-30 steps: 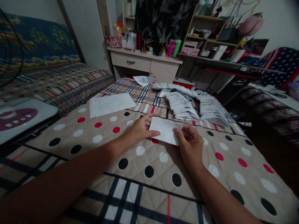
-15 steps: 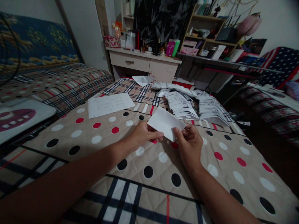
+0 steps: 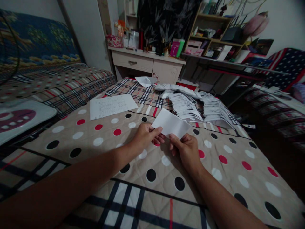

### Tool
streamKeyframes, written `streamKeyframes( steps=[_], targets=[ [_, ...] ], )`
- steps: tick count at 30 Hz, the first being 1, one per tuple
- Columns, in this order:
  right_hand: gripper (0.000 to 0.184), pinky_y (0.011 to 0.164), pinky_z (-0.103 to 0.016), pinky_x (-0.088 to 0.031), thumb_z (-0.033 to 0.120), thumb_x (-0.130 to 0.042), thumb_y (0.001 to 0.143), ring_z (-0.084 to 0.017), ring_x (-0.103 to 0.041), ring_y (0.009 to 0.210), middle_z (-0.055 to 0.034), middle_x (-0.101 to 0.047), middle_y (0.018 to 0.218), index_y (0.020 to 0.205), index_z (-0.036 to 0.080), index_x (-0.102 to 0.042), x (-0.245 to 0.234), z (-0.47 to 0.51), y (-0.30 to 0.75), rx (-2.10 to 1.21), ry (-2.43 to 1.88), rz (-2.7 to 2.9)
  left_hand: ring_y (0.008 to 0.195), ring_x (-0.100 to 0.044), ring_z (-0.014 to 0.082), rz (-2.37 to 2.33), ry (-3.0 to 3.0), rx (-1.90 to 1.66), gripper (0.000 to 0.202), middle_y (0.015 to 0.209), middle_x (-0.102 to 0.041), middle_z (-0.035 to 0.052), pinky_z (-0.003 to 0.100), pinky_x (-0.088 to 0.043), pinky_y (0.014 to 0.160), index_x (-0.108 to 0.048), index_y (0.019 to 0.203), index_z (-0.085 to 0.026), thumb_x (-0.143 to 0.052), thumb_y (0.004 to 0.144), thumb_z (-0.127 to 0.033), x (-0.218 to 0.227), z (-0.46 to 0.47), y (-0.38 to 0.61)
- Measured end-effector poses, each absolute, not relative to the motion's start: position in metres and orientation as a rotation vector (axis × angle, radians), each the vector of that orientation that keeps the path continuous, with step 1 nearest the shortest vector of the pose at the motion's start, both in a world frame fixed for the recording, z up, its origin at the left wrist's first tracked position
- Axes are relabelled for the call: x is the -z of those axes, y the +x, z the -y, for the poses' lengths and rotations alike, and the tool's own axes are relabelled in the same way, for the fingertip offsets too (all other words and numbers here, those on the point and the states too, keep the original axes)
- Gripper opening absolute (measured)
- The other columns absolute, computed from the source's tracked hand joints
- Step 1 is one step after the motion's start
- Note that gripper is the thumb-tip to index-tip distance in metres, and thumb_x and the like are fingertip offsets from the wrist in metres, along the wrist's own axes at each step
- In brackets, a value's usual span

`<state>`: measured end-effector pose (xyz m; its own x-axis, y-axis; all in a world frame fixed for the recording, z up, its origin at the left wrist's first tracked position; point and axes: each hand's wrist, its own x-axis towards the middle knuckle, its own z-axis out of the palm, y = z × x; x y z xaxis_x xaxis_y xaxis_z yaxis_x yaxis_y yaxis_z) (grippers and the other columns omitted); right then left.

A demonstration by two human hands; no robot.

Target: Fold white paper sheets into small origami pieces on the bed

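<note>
A small folded sheet of white paper (image 3: 171, 123) is held above the bed, tilted toward me. My left hand (image 3: 149, 135) pinches its lower left corner, thumb on top. Along the near edge my right hand (image 3: 186, 146) grips it between thumb and fingers. Beyond the hands lie rows of folded paper pieces (image 3: 184, 106), packed side by side, with a second fanned row (image 3: 215, 109) to their right. To the left, a flat sheet with handwriting (image 3: 111, 106) rests on the bedspread.
The patterned bedspread (image 3: 95, 171) carries dots and plaid bands. A folded white paper (image 3: 145, 81) lies at its far edge, before a dresser (image 3: 133, 62) crowded with bottles and boxes. A white appliance with a pink panel (image 3: 45, 111) stands at left.
My right hand has shifted left along the paper's near edge, from its right corner toward the middle. My left hand has moved slightly, still pinching the paper.
</note>
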<state>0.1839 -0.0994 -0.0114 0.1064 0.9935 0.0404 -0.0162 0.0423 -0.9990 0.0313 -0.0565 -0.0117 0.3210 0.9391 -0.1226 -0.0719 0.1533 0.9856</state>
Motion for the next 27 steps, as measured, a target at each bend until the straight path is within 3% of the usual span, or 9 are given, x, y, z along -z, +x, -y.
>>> streamKeyframes(
  steps=[5,9,13,16,19,23,27],
  targets=[
    [0.045,0.034,-0.02,-0.024,0.046,-0.067,0.079,-0.006,-0.038,0.029,0.0008,-0.05,0.037,0.047,0.015,-0.056,0.012,0.101,0.188,-1.066,-1.279,1.184,0.049,-0.062,0.0133,-0.872,1.1,-0.941,0.043,0.062,-0.067,0.0088,0.023,-0.048,0.049,-0.063,0.074,-0.007,-0.051,0.088,-0.046,0.015,0.051,0.024],
    [0.044,0.033,-0.02,-0.022,0.047,-0.068,0.078,-0.006,-0.036,0.029,0.0018,-0.05,0.038,0.05,0.015,-0.055,0.014,0.101,0.191,-1.013,-1.348,1.174,0.051,-0.064,0.0134,-0.844,1.086,-1.009,0.041,0.066,-0.065,0.0047,0.018,-0.041,0.042,-0.061,0.098,-0.011,-0.051,0.089,-0.049,0.016,0.045,0.016],
    [0.041,0.035,-0.02,-0.025,0.047,-0.069,0.078,-0.006,-0.038,0.032,0.002,-0.052,0.041,0.055,0.016,-0.055,0.017,0.099,0.191,-0.939,-1.376,1.265,0.058,-0.066,0.0111,-0.82,1.227,-1.088,0.052,0.1,-0.066,0.0067,0.017,-0.045,0.043,-0.046,0.132,-0.024,-0.057,0.087,-0.048,0.015,0.044,0.013],
    [0.039,0.037,-0.021,-0.028,0.048,-0.068,0.079,-0.008,-0.042,0.036,0.0014,-0.053,0.044,0.06,0.016,-0.058,0.019,0.098,0.191,-0.882,-1.399,1.351,0.062,-0.066,0.0106,-0.843,1.379,-1.092,0.062,0.114,-0.062,0.0095,0.018,-0.048,0.044,-0.04,0.138,-0.025,-0.065,0.083,-0.04,0.017,0.044,0.015],
    [0.042,0.04,-0.022,-0.032,0.054,-0.064,0.081,-0.01,-0.047,0.04,-0.0009,-0.058,0.05,0.066,0.016,-0.06,0.02,0.099,0.192,-0.88,-1.367,1.397,0.062,-0.066,0.0118,-0.866,1.43,-1.059,0.057,0.105,-0.065,0.0091,0.017,-0.048,0.044,-0.046,0.131,-0.018,-0.067,0.08,-0.032,0.02,0.042,0.017],
    [0.061,0.043,-0.025,-0.036,0.066,-0.04,0.09,-0.012,-0.052,0.043,-0.0061,-0.063,0.055,0.065,0.015,-0.063,0.02,0.102,0.194,-0.984,-1.27,1.342,0.061,-0.066,0.0136,-0.864,1.361,-1.055,0.059,0.085,-0.067,0.0047,0.019,-0.048,0.044,-0.043,0.133,-0.013,-0.065,0.08,-0.026,0.018,0.04,0.017],
    [0.069,0.045,-0.025,-0.037,0.064,-0.029,0.094,-0.013,-0.053,0.046,-0.0079,-0.065,0.058,0.067,0.013,-0.068,0.02,0.103,0.195,-1.088,-1.179,1.277,0.059,-0.066,0.0132,-0.844,1.323,-1.063,0.06,0.075,-0.066,0.0022,0.018,-0.046,0.044,-0.042,0.135,-0.012,-0.063,0.08,-0.025,0.016,0.04,0.015]
  ],
)
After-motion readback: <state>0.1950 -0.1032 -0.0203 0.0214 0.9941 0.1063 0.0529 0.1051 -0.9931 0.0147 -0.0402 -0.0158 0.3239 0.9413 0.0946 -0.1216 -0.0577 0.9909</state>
